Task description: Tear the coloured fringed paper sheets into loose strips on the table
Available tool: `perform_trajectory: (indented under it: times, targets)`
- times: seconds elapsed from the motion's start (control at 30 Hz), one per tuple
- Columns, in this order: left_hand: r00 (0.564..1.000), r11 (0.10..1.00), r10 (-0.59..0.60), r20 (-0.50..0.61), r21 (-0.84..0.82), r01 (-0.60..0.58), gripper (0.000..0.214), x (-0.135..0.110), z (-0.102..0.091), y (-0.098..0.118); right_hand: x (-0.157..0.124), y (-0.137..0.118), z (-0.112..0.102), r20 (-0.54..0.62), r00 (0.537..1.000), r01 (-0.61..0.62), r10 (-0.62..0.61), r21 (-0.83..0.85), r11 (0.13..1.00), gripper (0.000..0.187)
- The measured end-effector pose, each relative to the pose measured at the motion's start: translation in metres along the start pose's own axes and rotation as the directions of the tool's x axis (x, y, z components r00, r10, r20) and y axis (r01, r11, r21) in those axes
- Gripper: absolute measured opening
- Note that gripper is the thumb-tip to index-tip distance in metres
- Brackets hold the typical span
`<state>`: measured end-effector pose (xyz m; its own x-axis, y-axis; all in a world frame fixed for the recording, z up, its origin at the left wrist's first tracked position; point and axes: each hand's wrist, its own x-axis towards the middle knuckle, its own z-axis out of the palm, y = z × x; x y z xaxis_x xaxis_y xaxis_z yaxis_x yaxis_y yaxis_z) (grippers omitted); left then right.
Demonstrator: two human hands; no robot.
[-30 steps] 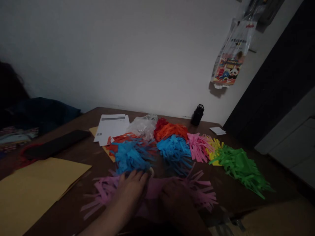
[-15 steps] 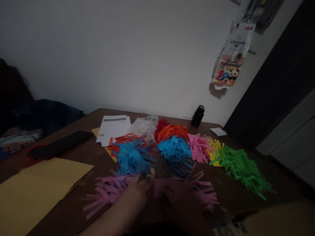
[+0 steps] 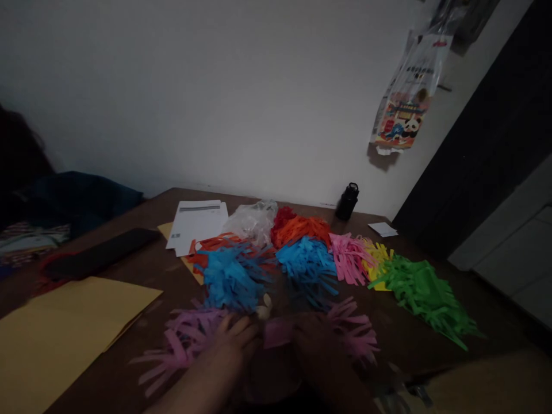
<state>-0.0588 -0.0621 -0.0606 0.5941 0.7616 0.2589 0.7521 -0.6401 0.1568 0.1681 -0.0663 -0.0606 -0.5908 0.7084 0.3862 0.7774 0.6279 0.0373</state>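
Observation:
A pinkish-purple strip of paper with fringed ends (image 3: 278, 332) lies across the near part of the table. Its left fringe spreads beside my left hand (image 3: 237, 339), whose fingers are bent and closed on the paper's middle band. On the other side my right hand (image 3: 317, 342), dark in shadow, grips the same band, with the right fringe fanning out past it. A short flat stretch of paper shows between the two hands. Just beyond my left fingers is a small pale object (image 3: 264, 307), too blurred to name. Blue fringed paper (image 3: 235, 276) lies right behind it.
More fringed paper bundles sit behind: blue (image 3: 306, 259), orange (image 3: 304, 231), pink (image 3: 350, 259), yellow (image 3: 379, 261) and green (image 3: 431, 296). A clear plastic bag (image 3: 252, 223), white papers (image 3: 198, 224), a black bottle (image 3: 347, 201), yellow paper sheets (image 3: 73, 339) and a dark long object (image 3: 103, 253) lie around.
My left hand has drawn back slightly toward me and left, uncovering more of the small pale object. The purple paper's left fringe has shifted a little left and nearer.

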Motion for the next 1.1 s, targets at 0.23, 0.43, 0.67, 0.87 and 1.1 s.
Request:
perform_trajectory:
  times: [0.23, 0.43, 0.67, 0.87, 1.1]
  targets:
    - [0.953, 0.955, -0.292, 0.079, -0.022, 0.295, 0.029, -0.001, -0.029, 0.013, 0.011, 0.013, 0.001, 0.178, 0.965, -0.176, 0.193, -0.108, 0.978, 0.017]
    - [0.917, 0.924, -0.38, 0.124, 0.092, 0.37, 0.03, 0.016, -0.027, 0.011, 0.019, 0.008, -0.007, 0.183, 0.942, -0.252, 0.28, -0.161, 0.954, 0.019]
    - [0.904, 0.915, -0.401, 0.148, 0.098, 0.39, 0.029, 0.017, -0.03, 0.01, 0.024, 0.005, -0.01, 0.221, 0.919, -0.294, 0.326, -0.169, 0.941, 0.016]
    - [0.939, 0.93, -0.341, 0.055, -0.123, 0.345, 0.015, 0.009, -0.027, 0.006, 0.021, 0.006, -0.01, 0.196, 0.929, -0.286, 0.315, -0.16, 0.945, 0.017]
    - [0.91, 0.916, -0.394, 0.133, -0.03, 0.401, 0.031, 0.013, -0.034, 0.006, 0.018, 0.008, -0.001, 0.121, 0.94, -0.303, 0.32, -0.137, 0.943, 0.017]
